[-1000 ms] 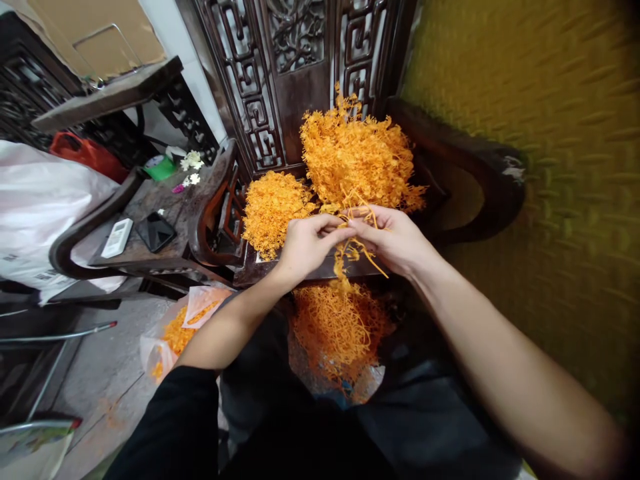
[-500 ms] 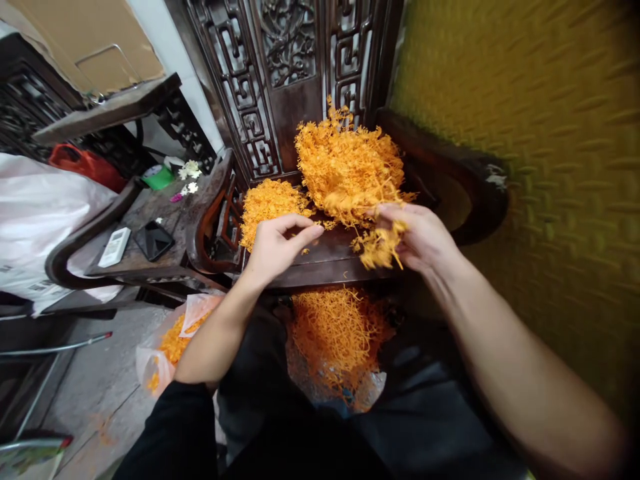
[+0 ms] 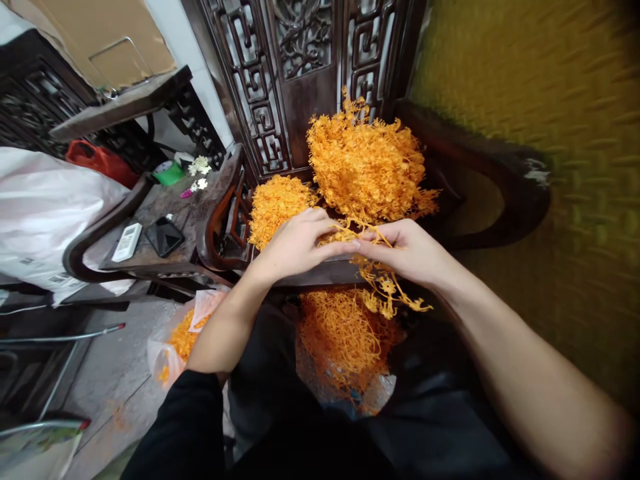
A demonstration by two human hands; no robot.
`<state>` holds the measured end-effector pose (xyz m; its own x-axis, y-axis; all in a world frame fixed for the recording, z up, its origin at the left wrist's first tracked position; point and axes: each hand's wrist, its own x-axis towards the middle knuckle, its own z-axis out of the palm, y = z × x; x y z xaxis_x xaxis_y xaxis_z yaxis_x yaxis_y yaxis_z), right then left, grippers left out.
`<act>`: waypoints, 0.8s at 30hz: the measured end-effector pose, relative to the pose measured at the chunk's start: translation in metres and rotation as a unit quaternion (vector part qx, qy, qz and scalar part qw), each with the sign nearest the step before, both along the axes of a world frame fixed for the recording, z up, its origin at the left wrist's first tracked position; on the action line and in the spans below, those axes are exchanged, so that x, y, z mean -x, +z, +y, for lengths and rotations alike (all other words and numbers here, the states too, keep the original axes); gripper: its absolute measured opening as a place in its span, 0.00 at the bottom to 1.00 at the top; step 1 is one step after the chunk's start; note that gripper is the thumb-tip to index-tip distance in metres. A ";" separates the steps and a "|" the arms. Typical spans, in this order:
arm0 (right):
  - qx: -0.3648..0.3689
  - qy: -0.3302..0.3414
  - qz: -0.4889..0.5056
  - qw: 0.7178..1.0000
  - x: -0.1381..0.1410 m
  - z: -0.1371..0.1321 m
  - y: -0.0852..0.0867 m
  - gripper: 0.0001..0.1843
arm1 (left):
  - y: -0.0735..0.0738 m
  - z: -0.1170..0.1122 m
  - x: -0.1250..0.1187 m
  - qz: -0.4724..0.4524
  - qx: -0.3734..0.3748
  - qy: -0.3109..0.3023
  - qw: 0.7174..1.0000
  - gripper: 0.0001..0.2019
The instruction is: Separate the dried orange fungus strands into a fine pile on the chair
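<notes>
My right hand (image 3: 407,250) is closed on a small bunch of orange plastic flower sprigs (image 3: 387,293), whose thin stems and small flower heads dangle below the fingers. Against it, fingertips meeting, is my left hand (image 3: 300,247), pinched at the same stems; its fingers partly hide the orange bits there. Behind the hands a large heap of orange sprigs (image 3: 367,167) rests on a dark wooden chair seat (image 3: 320,275). Left of it lies a smaller pile of loose orange flower pieces (image 3: 280,203). Bare orange stems (image 3: 345,333) fill a clear plastic bag between my legs.
The carved chair back (image 3: 307,113) stands behind the heaps, with a curved armrest (image 3: 525,193) at right. On a side table at left are a phone (image 3: 165,237), a white box (image 3: 127,242) and green tape (image 3: 169,173). A bag of orange pieces (image 3: 183,340) sits on the floor.
My right hand has drawn the sprig bunch away from the large heap. My left hand has moved right to meet it at the stems. The view has shifted slightly.
</notes>
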<state>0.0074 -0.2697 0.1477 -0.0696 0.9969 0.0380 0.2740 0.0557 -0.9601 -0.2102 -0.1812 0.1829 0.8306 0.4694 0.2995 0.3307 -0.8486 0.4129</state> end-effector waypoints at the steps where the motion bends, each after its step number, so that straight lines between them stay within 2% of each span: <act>1: 0.002 0.004 -0.005 1.000 0.000 0.000 0.000 0.30 | -0.002 0.002 -0.001 0.008 0.013 -0.018 1.000 0.24; 4: 0.035 -0.009 -0.014 0.999 0.002 0.000 -0.003 0.29 | -0.007 0.011 -0.003 -0.010 0.116 -0.020 0.993 0.25; 6: 0.064 -0.034 -0.017 0.997 0.002 0.001 -0.005 0.27 | -0.014 0.016 -0.005 -0.043 0.222 0.037 0.974 0.23; 8: 0.082 -0.056 -0.019 0.995 0.003 0.002 -0.007 0.25 | -0.022 0.020 -0.009 -0.075 0.313 0.102 0.941 0.22; 10: 0.091 -0.074 -0.021 0.993 0.003 0.004 -0.007 0.23 | -0.030 0.024 -0.015 -0.104 0.364 0.141 0.915 0.19; 12: 0.097 -0.094 -0.030 0.990 0.004 0.006 -0.007 0.21 | -0.036 0.026 -0.023 -0.129 0.390 0.147 0.900 0.16; 15: 0.104 -0.122 -0.044 0.986 0.004 0.009 -0.006 0.21 | -0.041 0.028 -0.035 -0.153 0.410 0.141 0.888 0.11; 18: 0.111 -0.140 -0.054 0.982 -0.001 0.007 -0.004 0.20 | -0.043 0.039 -0.037 -0.145 0.399 0.149 0.893 0.09; 21: 0.111 -0.188 -0.031 0.975 -0.020 -0.003 -0.002 0.19 | -0.048 0.065 -0.017 -0.176 0.326 0.236 0.898 0.10; 23: 0.119 -0.237 -0.002 0.964 -0.038 -0.012 -0.003 0.18 | -0.055 0.088 0.004 -0.202 0.284 0.323 0.880 0.11; 24: 0.130 -0.248 0.010 0.960 -0.046 -0.016 -0.004 0.19 | -0.061 0.099 0.014 -0.182 0.265 0.353 0.879 0.14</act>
